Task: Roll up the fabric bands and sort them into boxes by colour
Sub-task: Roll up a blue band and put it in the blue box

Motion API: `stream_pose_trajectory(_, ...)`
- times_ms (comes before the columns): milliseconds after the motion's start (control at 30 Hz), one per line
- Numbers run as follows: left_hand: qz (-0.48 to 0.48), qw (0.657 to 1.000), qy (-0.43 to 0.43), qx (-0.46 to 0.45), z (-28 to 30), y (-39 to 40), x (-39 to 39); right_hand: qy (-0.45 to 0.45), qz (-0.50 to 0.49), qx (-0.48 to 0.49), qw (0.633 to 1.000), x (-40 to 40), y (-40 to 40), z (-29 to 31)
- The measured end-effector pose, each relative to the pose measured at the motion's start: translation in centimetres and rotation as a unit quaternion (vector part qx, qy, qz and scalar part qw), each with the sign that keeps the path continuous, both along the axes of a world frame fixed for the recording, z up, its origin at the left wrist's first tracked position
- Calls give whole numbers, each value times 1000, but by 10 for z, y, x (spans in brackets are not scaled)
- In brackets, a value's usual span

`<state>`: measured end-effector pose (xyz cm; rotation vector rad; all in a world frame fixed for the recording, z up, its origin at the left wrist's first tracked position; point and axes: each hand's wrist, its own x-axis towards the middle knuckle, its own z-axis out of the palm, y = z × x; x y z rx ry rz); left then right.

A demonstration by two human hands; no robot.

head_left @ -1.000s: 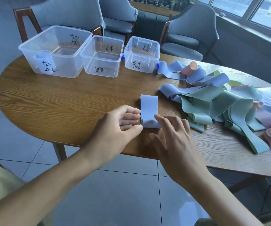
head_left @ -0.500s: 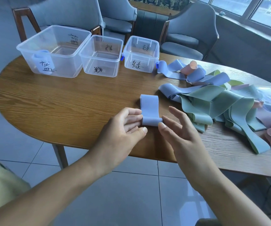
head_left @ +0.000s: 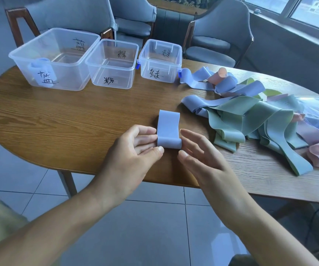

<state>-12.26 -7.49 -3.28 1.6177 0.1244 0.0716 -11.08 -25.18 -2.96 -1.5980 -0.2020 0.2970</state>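
On the wooden table (head_left: 59, 120), boxes (head_left: 112, 64) carry handwritten characters; relaxed fingers (head_left: 145, 140) touch blue band (head_left: 168, 129).

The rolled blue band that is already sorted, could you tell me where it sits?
It stands inside the largest clear box, at the table's far left, against the near wall: rolled blue band.

A rounded wooden table (head_left: 59, 120) carries three clear plastic boxes (head_left: 114, 64) in a row along its far edge, a partly rolled blue band (head_left: 168, 129) near the front edge, and a tangled heap of blue, green and pink bands (head_left: 250, 116) toward the right end.
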Motion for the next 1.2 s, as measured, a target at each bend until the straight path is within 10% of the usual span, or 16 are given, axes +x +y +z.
stream_pose_trajectory(400, -6, 988, -59, 141, -4, 11, 9, -280, -44, -366, 887, 6, 3, -14)
stream_pose_trajectory(767, 16, 866, -109, 487, -14, 42, 26, -322, -37, -408, 853, 22, 5, -14)
stream_pose_trajectory(1200, 7, 843, -99, 528, -22, 46, 28, -325, -25, -430, 842, 40, 8, -17)
